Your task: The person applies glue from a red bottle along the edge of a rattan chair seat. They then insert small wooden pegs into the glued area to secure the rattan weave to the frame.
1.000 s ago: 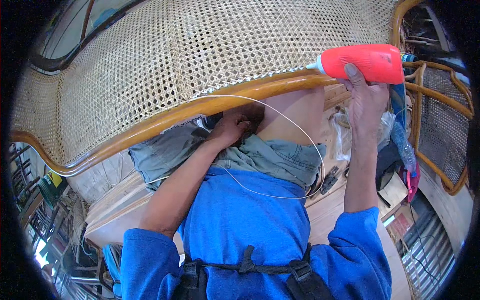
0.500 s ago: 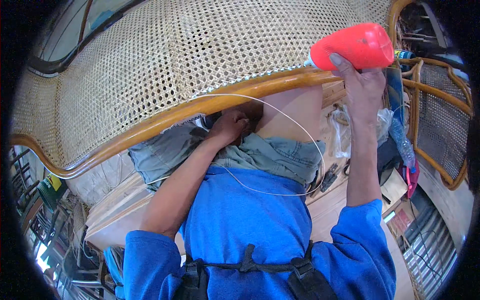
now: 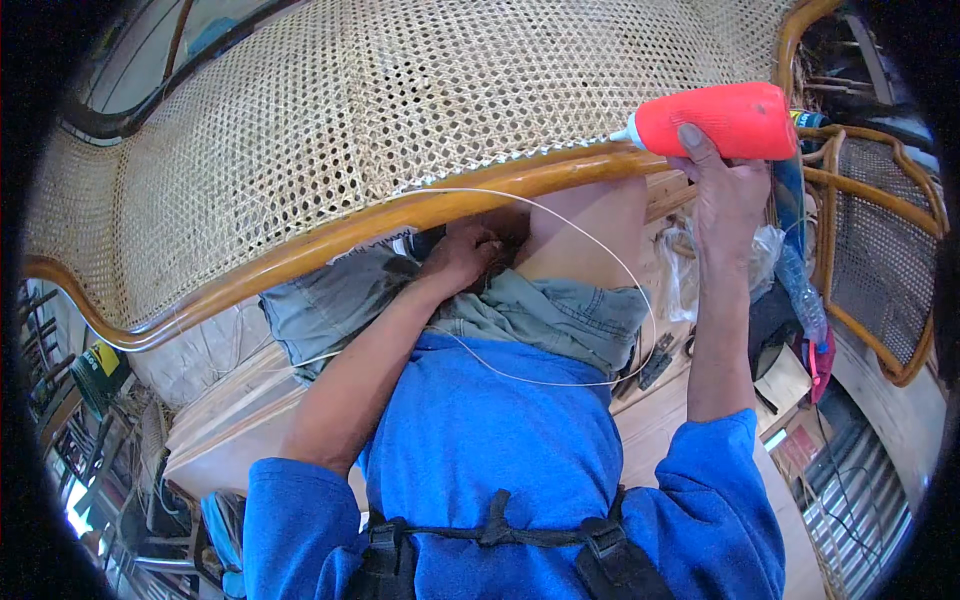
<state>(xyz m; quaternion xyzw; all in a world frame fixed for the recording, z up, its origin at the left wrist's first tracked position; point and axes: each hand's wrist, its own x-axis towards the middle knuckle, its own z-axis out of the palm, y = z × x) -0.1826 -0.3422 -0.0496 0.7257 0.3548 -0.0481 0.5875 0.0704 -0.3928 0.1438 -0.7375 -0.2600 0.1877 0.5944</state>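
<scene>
My right hand [image 3: 728, 190] grips a red squeeze bottle [image 3: 715, 120], probably glue, with the thumb along its near side. The bottle lies nearly level, its pale nozzle [image 3: 625, 134] pointing left at the seam between the woven cane panel [image 3: 400, 100] and the curved wooden rail [image 3: 480, 205]. A whitish line runs along that seam left of the nozzle. From the rail a thin cane strand [image 3: 620, 262] loops out over my lap and shirt. Below the rail, my left hand [image 3: 462, 256] rests by my thigh with its fingers curled; whatever is in them is hidden.
A smaller cane-backed wooden frame [image 3: 885, 240] stands at the right, beside clear plastic bags [image 3: 765, 255]. Dark tools [image 3: 655, 365] lie on the wooden boards right of my lap. A green container [image 3: 100, 375] and stacked chair frames fill the far left.
The bottle has tipped from a slant to nearly level and moved slightly down and right, its nozzle still at the seam. My left hand stays in place.
</scene>
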